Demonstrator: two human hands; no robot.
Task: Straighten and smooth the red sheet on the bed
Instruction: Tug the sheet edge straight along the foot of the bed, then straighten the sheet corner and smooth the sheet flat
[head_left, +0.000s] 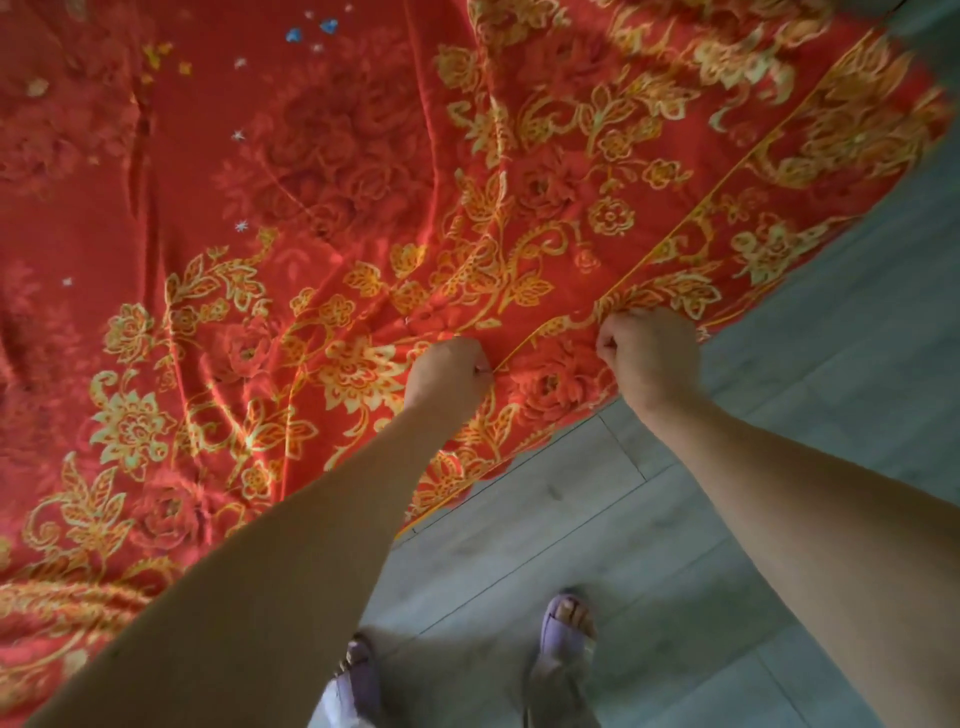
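The red sheet (322, 182), printed with gold and cream flowers, covers the bed and fills the upper and left part of the view. Long creases run through it toward its near edge. My left hand (449, 376) is clenched on the fabric near the border, beside a thin yellow seam line. My right hand (649, 353) is a fist gripping the sheet's edge a little to the right, where the cloth bunches up. Between the two hands the border hangs down over the bed's side.
Grey wood-look floor (675, 545) lies at the lower right, along the bed's edge. My two feet in purple slippers (566, 629) stand on it close to the bed. A dark object sits at the top right corner.
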